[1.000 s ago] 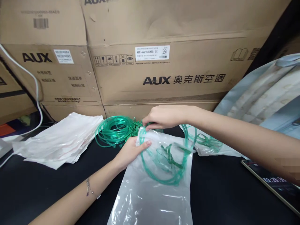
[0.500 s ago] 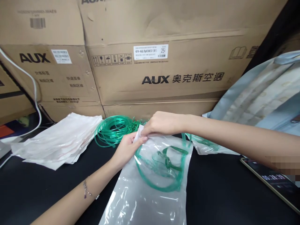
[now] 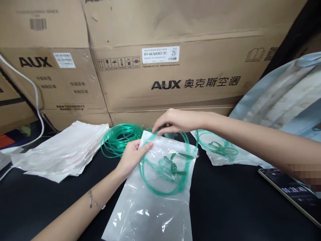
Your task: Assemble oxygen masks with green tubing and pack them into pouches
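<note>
A clear-fronted plastic bag [image 3: 150, 217] lies before me, its mouth toward the boxes. Partly inside it is a loop of green tubing [image 3: 160, 193] with a green strap or fitting; part of the loop sticks out of the mouth. My left hand [image 3: 132, 154] is closed on the bag's upper left edge, thumb on the front. At the mouth, my right hand [image 3: 170, 121] pinches the protruding green tubing between thumb and fingers. Behind my left hand sits a coil of green tubing [image 3: 121, 135].
White bags [image 3: 60, 147] are piled at left. Another bag with green tubing [image 3: 218, 147] lies at right, near a phone [image 3: 288, 190] showing a timer. Cardboard boxes [image 3: 190, 97] stand across the back, with pale blue fabric [image 3: 281, 97] at right and a white cable [image 3: 37, 97] at left.
My right hand has lifted off the bag's edge onto the tubing. The bag and the loop inside have shifted slightly left and up, and tubing now shows above the mouth.
</note>
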The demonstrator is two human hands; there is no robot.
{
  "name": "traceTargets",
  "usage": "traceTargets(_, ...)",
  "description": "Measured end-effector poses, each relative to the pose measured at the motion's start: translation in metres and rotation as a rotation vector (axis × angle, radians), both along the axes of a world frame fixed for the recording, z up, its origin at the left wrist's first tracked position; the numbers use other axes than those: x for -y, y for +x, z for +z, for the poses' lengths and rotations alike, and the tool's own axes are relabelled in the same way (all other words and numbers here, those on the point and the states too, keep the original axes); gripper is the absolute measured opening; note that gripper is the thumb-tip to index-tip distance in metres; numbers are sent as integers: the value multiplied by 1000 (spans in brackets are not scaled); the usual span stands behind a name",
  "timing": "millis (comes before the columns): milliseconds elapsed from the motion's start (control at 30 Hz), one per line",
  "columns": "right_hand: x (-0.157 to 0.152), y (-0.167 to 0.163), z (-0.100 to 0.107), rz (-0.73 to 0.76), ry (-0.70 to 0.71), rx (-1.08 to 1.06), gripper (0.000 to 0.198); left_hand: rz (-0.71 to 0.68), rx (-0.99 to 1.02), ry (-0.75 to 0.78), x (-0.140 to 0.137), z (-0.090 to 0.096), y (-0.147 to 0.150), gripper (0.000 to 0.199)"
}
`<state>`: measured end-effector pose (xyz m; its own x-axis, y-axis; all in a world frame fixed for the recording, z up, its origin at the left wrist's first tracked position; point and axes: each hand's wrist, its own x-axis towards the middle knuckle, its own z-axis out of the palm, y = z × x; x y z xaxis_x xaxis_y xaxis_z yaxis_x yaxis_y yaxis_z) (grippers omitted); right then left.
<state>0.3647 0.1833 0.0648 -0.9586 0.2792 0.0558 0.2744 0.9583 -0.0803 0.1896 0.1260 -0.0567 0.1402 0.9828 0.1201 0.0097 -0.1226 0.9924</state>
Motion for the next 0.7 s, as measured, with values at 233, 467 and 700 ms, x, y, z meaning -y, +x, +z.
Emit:
traceTargets(233, -2, -16, -8, -78, -402, 141, 28, -2, -41, -40, 4, 1, 3, 37)
traceTargets(467, 3, 6, 4, -219, -188, 78, 43, 61, -26, -37, 0, 1, -2, 36)
traceTargets(700, 3, 11, -5, -140, -61, 20, 30, 83, -56, -7, 0, 2, -2, 38)
